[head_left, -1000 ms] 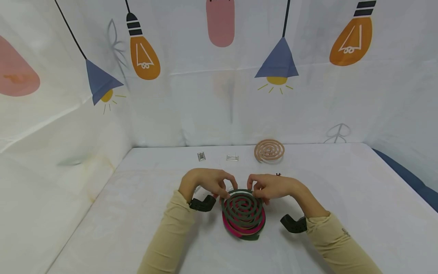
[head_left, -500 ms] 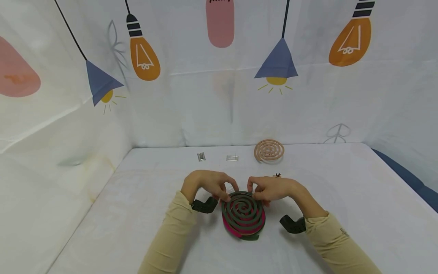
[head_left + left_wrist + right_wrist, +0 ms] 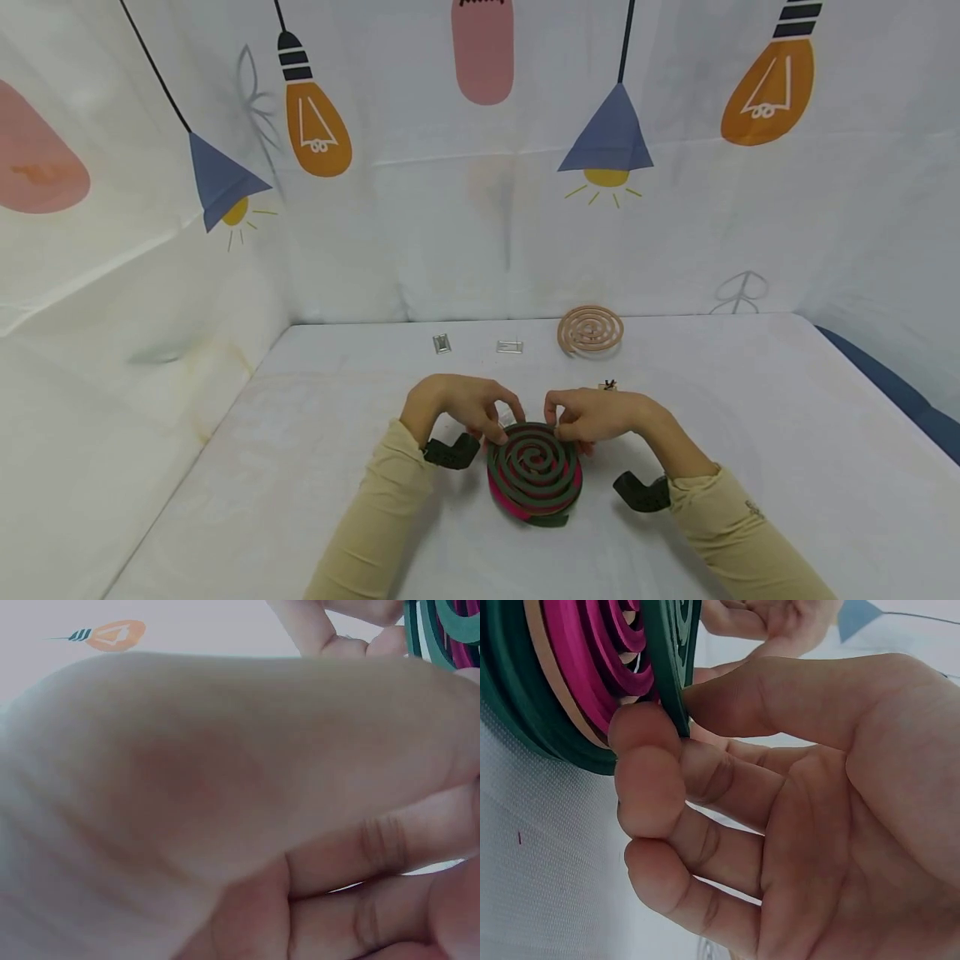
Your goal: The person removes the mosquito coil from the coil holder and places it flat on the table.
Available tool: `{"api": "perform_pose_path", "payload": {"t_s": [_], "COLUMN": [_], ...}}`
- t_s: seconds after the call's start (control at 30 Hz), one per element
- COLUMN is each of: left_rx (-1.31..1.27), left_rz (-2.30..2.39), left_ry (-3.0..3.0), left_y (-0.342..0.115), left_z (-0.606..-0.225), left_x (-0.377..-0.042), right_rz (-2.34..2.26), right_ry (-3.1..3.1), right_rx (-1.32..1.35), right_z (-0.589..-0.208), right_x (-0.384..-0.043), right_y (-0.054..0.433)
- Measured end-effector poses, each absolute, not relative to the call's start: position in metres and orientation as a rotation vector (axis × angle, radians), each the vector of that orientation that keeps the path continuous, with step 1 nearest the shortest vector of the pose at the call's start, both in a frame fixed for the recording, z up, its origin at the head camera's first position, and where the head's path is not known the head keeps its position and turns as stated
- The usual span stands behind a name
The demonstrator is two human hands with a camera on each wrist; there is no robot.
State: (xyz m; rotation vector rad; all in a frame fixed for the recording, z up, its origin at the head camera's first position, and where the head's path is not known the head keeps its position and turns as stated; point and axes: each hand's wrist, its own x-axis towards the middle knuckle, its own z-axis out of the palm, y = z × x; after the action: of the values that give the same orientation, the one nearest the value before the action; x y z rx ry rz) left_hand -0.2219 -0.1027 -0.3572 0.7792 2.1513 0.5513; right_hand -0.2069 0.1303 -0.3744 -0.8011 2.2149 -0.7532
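Note:
A dark green mosquito coil (image 3: 534, 458) lies over a stack of coils at the middle of the table. Beneath it show a pink coil (image 3: 581, 664), a tan coil (image 3: 546, 675) and another green coil (image 3: 514, 682). At the stack's back left edge my left hand (image 3: 468, 403) pinches the top green coil between thumb and fingers. Across from it, my right hand (image 3: 600, 414) holds the same coil's back right edge, thumb on top and fingertips under the rim. The left wrist view is mostly filled by the left hand; only a slice of the coils shows there.
Towards the table's back stand a tan coil (image 3: 590, 328) and two small metal coil stands, one squarish (image 3: 441, 342) and one rectangular (image 3: 509, 347). A small item with dark marks (image 3: 608, 386) lies just beyond the right hand. A white curtain (image 3: 450, 250) hangs behind the table.
The top green coil has come down and slightly towards me, covering more of the pink coil. Both hands have moved a little with it, keeping their hold.

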Motion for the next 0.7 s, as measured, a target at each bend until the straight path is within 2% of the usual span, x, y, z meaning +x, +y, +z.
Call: {"api": "perform_pose_path", "payload": {"t_s": [0.7], "left_rx": [0.743], "left_rz": [0.537], "left_ry": [2.168], "left_y": [-0.1010], "left_z": [-0.3589], "left_x": [-0.2202], "right_rz": [-0.743], "right_ry": [2.210], "right_rx": [-0.789], "right_z": [-0.3743], "right_x": [-0.2058], "right_y": [0.1300]}}
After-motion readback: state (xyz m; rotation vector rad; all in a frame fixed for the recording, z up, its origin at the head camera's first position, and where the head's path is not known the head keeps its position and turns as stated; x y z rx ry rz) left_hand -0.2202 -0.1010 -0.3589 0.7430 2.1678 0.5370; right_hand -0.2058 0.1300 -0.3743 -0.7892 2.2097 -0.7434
